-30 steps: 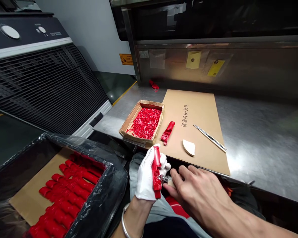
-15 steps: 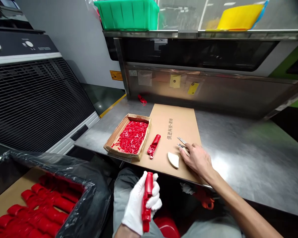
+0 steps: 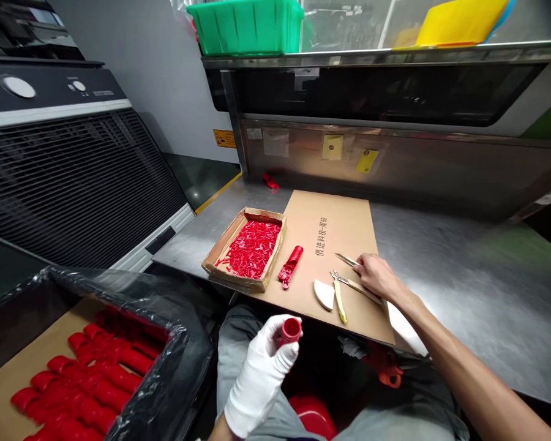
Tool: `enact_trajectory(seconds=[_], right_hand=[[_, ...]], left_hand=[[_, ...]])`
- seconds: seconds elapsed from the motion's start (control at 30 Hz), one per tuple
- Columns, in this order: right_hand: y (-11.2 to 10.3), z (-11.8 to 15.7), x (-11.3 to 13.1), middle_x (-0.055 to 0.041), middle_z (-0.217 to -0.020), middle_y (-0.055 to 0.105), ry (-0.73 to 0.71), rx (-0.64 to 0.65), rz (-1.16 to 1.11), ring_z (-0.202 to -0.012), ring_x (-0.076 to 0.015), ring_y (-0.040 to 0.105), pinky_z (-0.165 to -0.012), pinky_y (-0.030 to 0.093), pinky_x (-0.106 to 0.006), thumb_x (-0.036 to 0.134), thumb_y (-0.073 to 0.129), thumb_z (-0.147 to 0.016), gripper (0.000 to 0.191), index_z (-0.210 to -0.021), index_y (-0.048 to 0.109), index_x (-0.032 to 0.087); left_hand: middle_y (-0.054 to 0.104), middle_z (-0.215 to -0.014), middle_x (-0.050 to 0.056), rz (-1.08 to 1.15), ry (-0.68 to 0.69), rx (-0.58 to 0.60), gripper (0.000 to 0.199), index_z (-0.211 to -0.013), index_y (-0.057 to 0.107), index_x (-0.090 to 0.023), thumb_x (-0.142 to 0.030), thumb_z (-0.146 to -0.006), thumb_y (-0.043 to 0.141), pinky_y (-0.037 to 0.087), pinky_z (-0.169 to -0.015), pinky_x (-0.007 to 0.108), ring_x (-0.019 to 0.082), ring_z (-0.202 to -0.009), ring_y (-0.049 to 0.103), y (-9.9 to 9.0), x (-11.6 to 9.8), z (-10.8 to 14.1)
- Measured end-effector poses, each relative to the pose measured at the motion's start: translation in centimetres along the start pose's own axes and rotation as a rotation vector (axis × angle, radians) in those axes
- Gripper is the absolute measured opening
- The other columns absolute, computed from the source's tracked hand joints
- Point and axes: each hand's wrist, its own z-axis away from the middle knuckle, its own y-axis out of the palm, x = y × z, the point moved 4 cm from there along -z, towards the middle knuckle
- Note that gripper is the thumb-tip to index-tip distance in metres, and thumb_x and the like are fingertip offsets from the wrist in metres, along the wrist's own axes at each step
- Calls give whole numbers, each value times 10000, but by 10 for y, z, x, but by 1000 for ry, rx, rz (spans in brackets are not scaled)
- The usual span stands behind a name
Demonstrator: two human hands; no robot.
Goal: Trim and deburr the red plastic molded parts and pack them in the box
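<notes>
My left hand, in a white glove, is closed around a red plastic tubular part above my lap. Its round open end faces up toward me. My bare right hand rests on the cardboard sheet, fingers closed around a knife whose pointed metal blade sticks out to the left; the hand hides the handle. Just below lie cutting pliers with pale yellow handles, spread apart. A white quarter-round piece sits beside them. Further left is another red part.
A cardboard tray of small red scraps stands left on the metal table. Lower left, a box lined with black plastic contains several red parts. A green bin and a yellow bin sit on the shelf above.
My right hand has moved from the pliers to the knife, leaving the pliers on the cardboard. My left hand has tilted the red part so its open end points at me.
</notes>
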Motion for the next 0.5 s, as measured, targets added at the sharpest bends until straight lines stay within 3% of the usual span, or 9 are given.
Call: enact_trajectory(seconds=[0.07, 0.17, 0.33, 0.5], right_hand=[[-12, 15, 9, -34, -951, 607, -55, -57, -62, -811, -146, 593, -743, 515, -324, 353, 518, -990, 220, -1037, 586, 150], [-29, 60, 37, -12, -811, 578, -191, -84, -186, -667, -130, 529, -643, 451, -276, 291, 369, -1023, 197, -1009, 536, 188], [-39, 140, 92, -8, -815, 558, -446, -19, -352, -637, -118, 504, -577, 388, -250, 319, 429, -1015, 151, -974, 545, 232], [-36, 162, 104, 21, -736, 504, -499, -96, -215, -530, -100, 426, -485, 270, -269, 280, 490, -998, 119, -990, 606, 255]], left_hand=[[669, -916, 44, -59, 33, -16, 334, -1005, 695, -206, -418, -756, 764, 484, -794, 289, 175, -828, 596, -4, -3, 3], [683, -942, 44, -89, 46, -69, 297, -1024, 702, -224, -339, -758, 768, 478, -848, 302, 192, -870, 614, -6, -5, 6], [687, -957, 29, -114, 74, -82, 264, -1008, 718, -256, -249, -750, 775, 470, -842, 277, 191, -886, 626, -1, -5, 6], [692, -982, 28, -196, 145, -36, 220, -994, 731, -268, -193, -788, 728, 460, -840, 273, 198, -912, 626, 4, -8, 7]])
